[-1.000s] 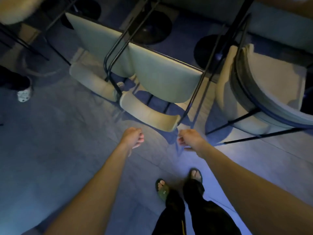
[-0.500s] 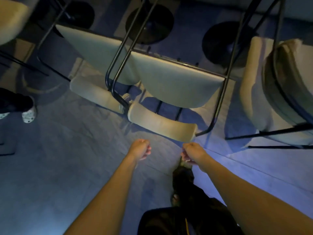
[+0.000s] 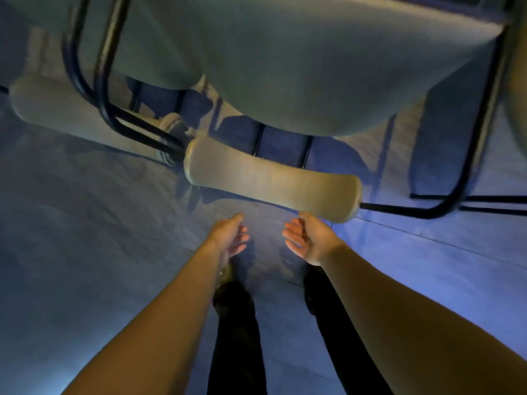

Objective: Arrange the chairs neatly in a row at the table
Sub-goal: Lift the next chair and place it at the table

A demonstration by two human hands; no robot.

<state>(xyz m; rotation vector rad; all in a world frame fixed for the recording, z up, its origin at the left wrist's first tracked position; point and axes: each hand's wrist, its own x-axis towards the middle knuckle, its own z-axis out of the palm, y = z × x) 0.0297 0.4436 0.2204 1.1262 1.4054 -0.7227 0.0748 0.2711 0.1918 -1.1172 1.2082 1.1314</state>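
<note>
A cream padded chair with a black tube frame fills the top of the view; its seat (image 3: 299,67) is large and its rolled backrest (image 3: 271,178) lies just ahead of my hands. A second chair's backrest (image 3: 65,109) sits to the left, touching frames with the first. My left hand (image 3: 229,238) is open, fingers apart, a little short of the backrest. My right hand (image 3: 309,238) is open too, palm turned inward, its fingertips right under the backrest's right end; contact is unclear.
Grey tiled floor (image 3: 85,252) spreads to the left and right of me. My legs in dark trousers (image 3: 236,323) stand below my hands. Another chair's black leg frame (image 3: 470,201) rests on the floor at the right.
I have stepped closer, so the chair looks much bigger. Both hands have gone from loose fists to spread fingers and have come nearer the backrest.
</note>
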